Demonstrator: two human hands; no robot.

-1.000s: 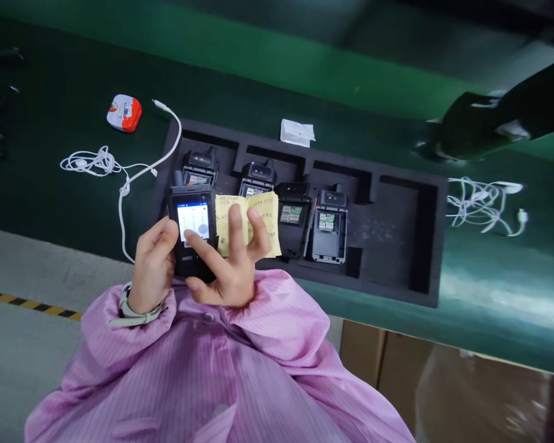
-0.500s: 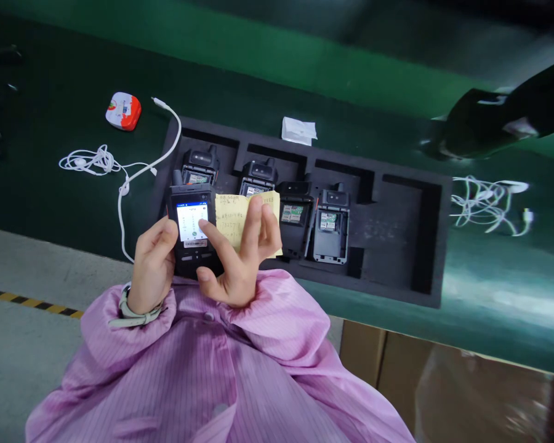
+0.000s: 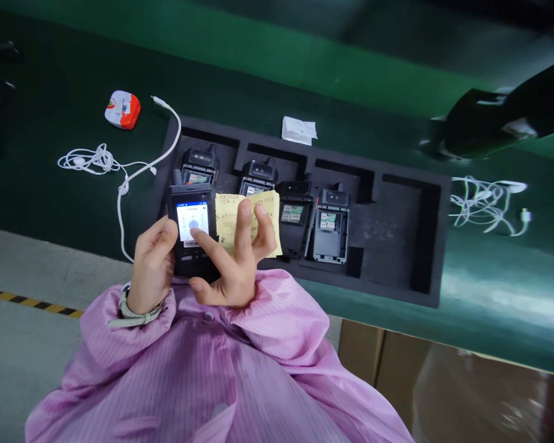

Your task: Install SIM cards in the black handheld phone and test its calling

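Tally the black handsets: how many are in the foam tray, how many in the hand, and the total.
Handsets in the black foam tray: 4
Handset in the left hand: 1
Total: 5

Handheld terminal screen [image 3: 192, 223]: lines of tiny text and icons around a blue circle, too small to read.
Sticker under that screen [image 3: 191, 243]: barcode with fine print, unreadable.
Yellow note [image 3: 231, 216]: several handwritten lines in dark ink, too blurred to read.
Tin, upper left of the frame [image 3: 122, 109]: red-and-white printed design, wording unreadable.
Compartment label in the device right of centre [image 3: 327, 221]: tiny print, unreadable.
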